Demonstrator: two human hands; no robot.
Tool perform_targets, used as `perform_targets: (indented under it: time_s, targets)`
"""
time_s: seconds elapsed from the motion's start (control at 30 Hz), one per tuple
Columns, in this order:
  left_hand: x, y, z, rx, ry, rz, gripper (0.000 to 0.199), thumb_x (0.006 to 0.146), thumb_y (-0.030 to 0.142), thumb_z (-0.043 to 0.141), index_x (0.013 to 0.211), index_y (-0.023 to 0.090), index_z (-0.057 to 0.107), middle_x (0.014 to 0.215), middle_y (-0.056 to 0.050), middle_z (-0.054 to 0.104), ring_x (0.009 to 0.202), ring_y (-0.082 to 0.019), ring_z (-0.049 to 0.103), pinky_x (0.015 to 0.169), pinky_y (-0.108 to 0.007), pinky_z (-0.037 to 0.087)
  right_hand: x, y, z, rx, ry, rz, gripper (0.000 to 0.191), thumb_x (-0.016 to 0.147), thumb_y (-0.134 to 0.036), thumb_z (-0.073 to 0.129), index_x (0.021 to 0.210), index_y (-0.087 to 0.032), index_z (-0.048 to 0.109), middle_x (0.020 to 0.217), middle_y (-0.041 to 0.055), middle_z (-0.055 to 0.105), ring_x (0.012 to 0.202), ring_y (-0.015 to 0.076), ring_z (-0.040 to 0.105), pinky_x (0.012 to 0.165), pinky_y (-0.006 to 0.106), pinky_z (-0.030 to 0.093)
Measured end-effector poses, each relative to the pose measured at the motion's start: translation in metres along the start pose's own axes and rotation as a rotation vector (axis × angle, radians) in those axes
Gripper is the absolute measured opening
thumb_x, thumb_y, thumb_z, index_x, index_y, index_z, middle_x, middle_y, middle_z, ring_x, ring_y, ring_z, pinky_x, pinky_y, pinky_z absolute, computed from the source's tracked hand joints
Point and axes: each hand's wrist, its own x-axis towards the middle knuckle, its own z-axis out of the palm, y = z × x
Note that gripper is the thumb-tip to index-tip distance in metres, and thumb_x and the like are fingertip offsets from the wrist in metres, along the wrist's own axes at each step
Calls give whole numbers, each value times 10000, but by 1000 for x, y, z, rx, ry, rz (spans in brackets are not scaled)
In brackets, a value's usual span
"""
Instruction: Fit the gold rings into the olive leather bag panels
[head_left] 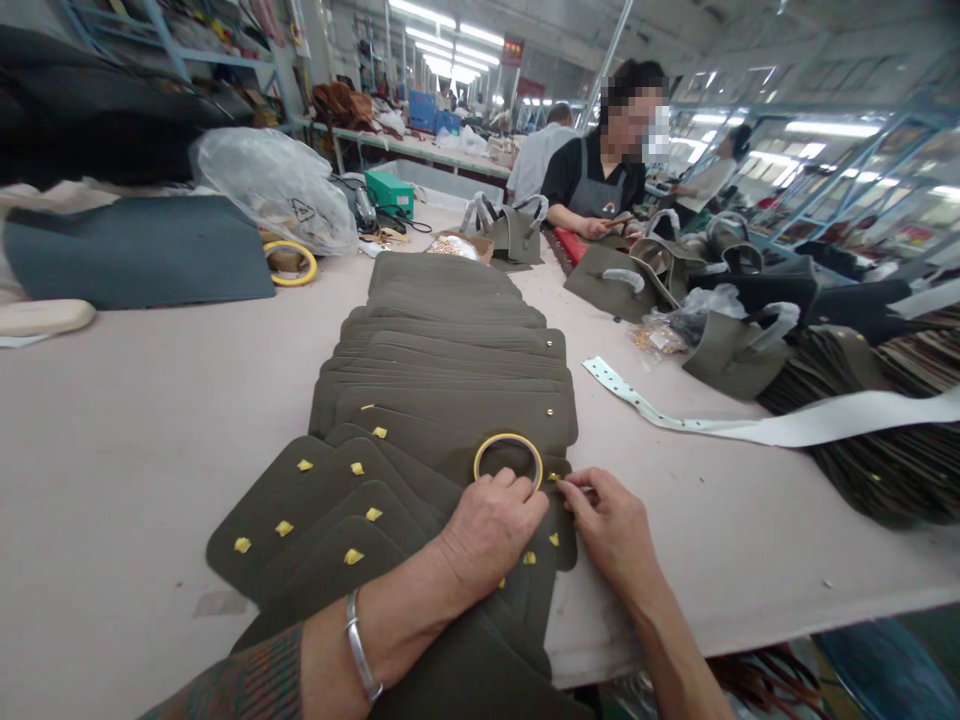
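Observation:
A long fan of overlapping dark olive panels (pixel 450 360) lies in front of me, probably leather or something like it. My left hand (pixel 499 520) is closed around the near side of a roll of yellow tape (pixel 508 438), held upright over the panels. Just right of it, my right hand (pixel 609 515) pinches at a small yellow tape piece (pixel 553 477) on a panel's right edge. Several nearer panels carry similar tape bits, such as a yellow piece (pixel 354 556) at the left. Small gold studs (pixel 550 412) show on panels farther up.
At right lie a perforated white strip (pixel 697 425), stacked dark pieces (pixel 877 440) and bag parts with wrapped handles (pixel 739 350). Another yellow tape roll (pixel 291 264), a plastic bag (pixel 277 190) and a green box (pixel 390 192) stand at back left. A co-worker (pixel 600 170) works across the table.

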Motion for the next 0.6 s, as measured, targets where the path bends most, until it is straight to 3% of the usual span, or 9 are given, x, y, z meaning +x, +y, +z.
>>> perform_targets:
  time_s: [0.17, 0.43, 0.6]
  targets:
    - [0, 0, 0, -4, 17, -1, 98, 912, 183, 496, 825, 179, 539, 829, -38, 596, 806, -220, 544, 632, -333, 482, -5, 0, 5, -68, 41, -88, 194, 861, -289, 514, 805, -193, 674, 797, 71, 708, 727, 203, 654, 703, 314, 482]
    - [-1, -1, -1, -24, 12, -13, 68, 905, 171, 504, 851, 179, 544, 847, -33, 597, 820, -219, 550, 655, -335, 504, 8, -9, 9, -120, -8, -26, 197, 856, -284, 506, 793, -199, 673, 745, 37, 697, 678, 176, 630, 667, 272, 440]
    - [-4, -7, -13, -77, 232, -18, 159, 942, 167, 416, 877, 173, 562, 840, -38, 590, 772, -183, 551, 696, -313, 503, 14, -17, 0, -31, -141, 98, 186, 814, -290, 532, 694, -224, 657, 615, -20, 657, 588, 151, 596, 559, 235, 390]
